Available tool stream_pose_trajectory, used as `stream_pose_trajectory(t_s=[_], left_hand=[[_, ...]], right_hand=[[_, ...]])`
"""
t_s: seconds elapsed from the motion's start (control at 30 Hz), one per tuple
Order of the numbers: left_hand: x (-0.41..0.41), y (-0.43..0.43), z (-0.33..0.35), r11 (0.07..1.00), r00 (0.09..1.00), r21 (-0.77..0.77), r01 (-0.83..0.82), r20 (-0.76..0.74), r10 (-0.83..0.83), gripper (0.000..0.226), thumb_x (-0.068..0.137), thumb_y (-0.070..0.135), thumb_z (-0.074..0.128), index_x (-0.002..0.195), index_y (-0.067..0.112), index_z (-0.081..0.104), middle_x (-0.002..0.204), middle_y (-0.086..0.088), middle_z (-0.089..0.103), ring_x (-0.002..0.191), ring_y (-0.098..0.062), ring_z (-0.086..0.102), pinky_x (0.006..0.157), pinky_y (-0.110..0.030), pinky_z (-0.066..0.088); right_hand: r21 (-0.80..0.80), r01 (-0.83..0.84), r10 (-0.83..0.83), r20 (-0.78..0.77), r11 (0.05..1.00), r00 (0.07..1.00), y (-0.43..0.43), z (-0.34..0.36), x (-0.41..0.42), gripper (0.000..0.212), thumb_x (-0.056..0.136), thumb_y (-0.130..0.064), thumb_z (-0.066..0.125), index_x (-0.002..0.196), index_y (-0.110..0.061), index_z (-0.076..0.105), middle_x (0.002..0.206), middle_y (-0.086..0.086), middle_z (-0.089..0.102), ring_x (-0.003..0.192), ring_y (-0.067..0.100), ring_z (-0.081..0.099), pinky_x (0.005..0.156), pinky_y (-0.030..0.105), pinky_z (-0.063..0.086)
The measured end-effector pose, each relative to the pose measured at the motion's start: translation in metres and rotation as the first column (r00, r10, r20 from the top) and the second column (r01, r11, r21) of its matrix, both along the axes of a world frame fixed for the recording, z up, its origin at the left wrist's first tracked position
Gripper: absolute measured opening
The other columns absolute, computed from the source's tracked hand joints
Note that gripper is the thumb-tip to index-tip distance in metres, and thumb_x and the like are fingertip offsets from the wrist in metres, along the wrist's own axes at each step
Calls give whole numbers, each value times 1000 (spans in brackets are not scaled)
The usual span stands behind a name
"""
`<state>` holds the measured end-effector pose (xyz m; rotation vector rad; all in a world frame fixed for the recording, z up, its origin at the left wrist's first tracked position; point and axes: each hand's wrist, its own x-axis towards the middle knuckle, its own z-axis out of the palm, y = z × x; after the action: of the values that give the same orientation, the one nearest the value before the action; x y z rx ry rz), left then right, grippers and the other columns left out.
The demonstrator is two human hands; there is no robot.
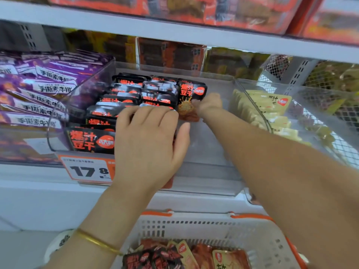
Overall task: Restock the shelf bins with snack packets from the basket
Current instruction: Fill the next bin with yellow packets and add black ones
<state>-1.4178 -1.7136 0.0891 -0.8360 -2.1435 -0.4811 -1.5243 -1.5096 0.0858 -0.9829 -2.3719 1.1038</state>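
The right hand (209, 103) pinches one black packet (189, 94), held upright inside the middle clear bin (209, 148), just right of the stacked rows (124, 100). The left hand (149, 140) lies on those rows, fingers straight. The basket (194, 228) stands below and holds more packets.

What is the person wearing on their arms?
Very little! The left arm and the right arm are bare as far as the picture shows, with no sleeves and no gloves. The only thing worn is a thin, plain gold bangle round the left wrist. No watch shows on either arm.
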Motion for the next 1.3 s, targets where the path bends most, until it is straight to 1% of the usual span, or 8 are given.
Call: stream_pose_trajectory(t_s=[0.27,0.37,0.5,0.67,0.93,1.03,1.23,1.3], left_hand=[[90,-6,-42,980,981,-105,167,114,-155,21,83,22,49,89,12,66,90,-4,64,83,-31,56,72,-40,33],[108,-9,-77,938,920,-280,203,382,-85,27,79,24,42,82,13,66,81,-3,65,79,-30,57,67,-39,40],[123,-5,-101,863,858,-419,281,513,-30,16,81,19,53,78,15,68,76,0,66,78,-25,61,62,-30,40],[128,-3,-107,840,879,-484,246,476,17,26,96,26,39,103,25,63,103,8,63,105,-13,53,65,-25,23],[112,-2,-132,817,730,-462,346,679,75,21,93,21,42,94,17,63,94,-1,65,66,-15,50,64,-35,51],[107,-1,-141,822,660,-458,337,738,140,14,92,23,47,81,16,53,83,-3,62,67,-20,55,67,-39,54],[98,1,-143,914,332,-267,305,930,161,20,90,29,59,101,13,61,87,-5,63,78,-20,59,67,-29,44],[98,1,-132,955,312,-150,256,948,66,9,87,18,63,92,11,60,82,2,57,80,-17,53,62,-21,33]], right_hand=[[-85,-432,366,-402,898,839,-70,21,240,18,86,0,60,82,-17,56,71,6,62,64,17,65,57,30,54],[-240,-468,471,-49,851,881,-59,-49,275,12,85,2,58,78,-7,61,67,16,64,55,22,58,49,26,49],[-270,-518,561,609,811,561,-53,-186,278,27,92,-25,56,71,-7,57,69,10,54,62,19,52,52,25,36],[-421,-429,588,697,799,410,-84,-274,316,36,92,-35,59,72,-6,50,70,5,51,72,23,57,52,28,40],[-446,-351,560,543,824,625,-56,-226,286,16,86,-13,66,95,-7,54,93,7,56,87,23,60,71,36,57],[-559,-251,518,390,790,761,-38,-182,275,28,88,-8,63,114,-6,52,105,11,57,83,20,61,57,23,56],[-884,-76,293,72,462,953,-26,-143,276,19,91,4,55,80,-11,50,62,2,65,53,11,64,56,29,57],[-841,-77,339,130,536,932,-33,-146,281,13,88,0,61,84,-10,53,78,7,66,70,18,66,70,34,59]])
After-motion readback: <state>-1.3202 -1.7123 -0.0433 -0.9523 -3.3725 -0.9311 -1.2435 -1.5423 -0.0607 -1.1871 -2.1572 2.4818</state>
